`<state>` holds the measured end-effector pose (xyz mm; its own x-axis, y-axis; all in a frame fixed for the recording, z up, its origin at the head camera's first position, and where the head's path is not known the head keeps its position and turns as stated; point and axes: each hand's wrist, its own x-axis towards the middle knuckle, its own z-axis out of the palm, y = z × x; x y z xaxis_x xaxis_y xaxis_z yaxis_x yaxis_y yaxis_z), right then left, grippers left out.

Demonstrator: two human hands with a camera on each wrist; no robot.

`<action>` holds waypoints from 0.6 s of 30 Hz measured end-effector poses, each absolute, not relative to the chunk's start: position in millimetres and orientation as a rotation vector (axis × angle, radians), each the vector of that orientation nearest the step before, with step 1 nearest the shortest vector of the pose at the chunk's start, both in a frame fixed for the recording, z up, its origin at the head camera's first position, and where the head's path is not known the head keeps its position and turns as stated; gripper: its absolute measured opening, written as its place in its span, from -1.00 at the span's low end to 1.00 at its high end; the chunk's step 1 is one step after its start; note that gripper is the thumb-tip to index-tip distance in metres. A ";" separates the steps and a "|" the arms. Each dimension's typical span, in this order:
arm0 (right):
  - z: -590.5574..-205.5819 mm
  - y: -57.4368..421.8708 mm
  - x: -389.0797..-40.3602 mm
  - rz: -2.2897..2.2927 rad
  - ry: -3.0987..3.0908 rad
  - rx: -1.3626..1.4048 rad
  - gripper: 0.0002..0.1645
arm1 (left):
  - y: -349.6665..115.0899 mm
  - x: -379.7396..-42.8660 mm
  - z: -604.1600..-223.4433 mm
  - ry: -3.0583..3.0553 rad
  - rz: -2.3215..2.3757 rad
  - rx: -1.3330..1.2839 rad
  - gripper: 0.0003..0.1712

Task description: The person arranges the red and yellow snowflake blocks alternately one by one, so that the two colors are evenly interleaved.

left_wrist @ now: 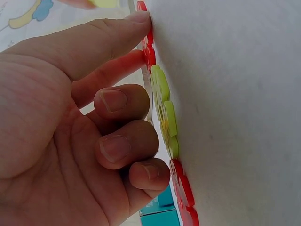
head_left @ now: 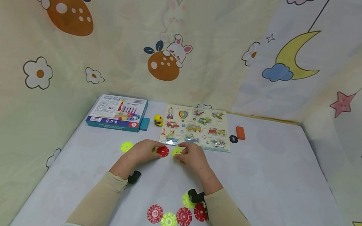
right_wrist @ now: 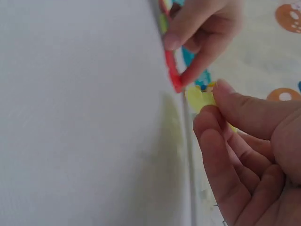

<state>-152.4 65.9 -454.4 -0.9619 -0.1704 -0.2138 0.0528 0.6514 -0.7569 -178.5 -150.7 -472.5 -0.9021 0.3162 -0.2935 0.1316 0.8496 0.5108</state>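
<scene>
My left hand [head_left: 144, 151] holds a red flower-shaped disc [head_left: 163, 151] between thumb and forefinger, flat on the white tabletop. The other left fingers are curled in the left wrist view. A yellow-green disc [left_wrist: 164, 110] and another red disc [left_wrist: 183, 193] lie in line with it, mostly covered by the hand in the head view. Farther left is a yellow-green disc [head_left: 127, 146]. My right hand [head_left: 193, 158] pinches a yellow-green disc [right_wrist: 200, 99] by its edge, raised off the table just right of the held red disc.
Nearer me lies a curved row of discs, among them a red disc [head_left: 155, 213] and a yellow-green disc [head_left: 168, 222]; the right sleeve overlaps its end. Behind the hands are a picture board [head_left: 196, 128], a box [head_left: 117, 112], a yellow toy duck [head_left: 158, 120] and an orange block [head_left: 240, 133].
</scene>
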 end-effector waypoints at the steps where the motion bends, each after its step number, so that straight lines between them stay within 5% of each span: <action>1: -458.3 65.3 -154.2 -1.198 2.622 -0.077 -0.41 | -150.4 -178.2 -472.0 2.658 0.694 0.337 -0.43; 18: -477.7 62.9 -159.6 -1.054 2.742 -0.084 -0.59 | -148.8 -178.3 -470.5 2.678 0.633 0.365 -0.42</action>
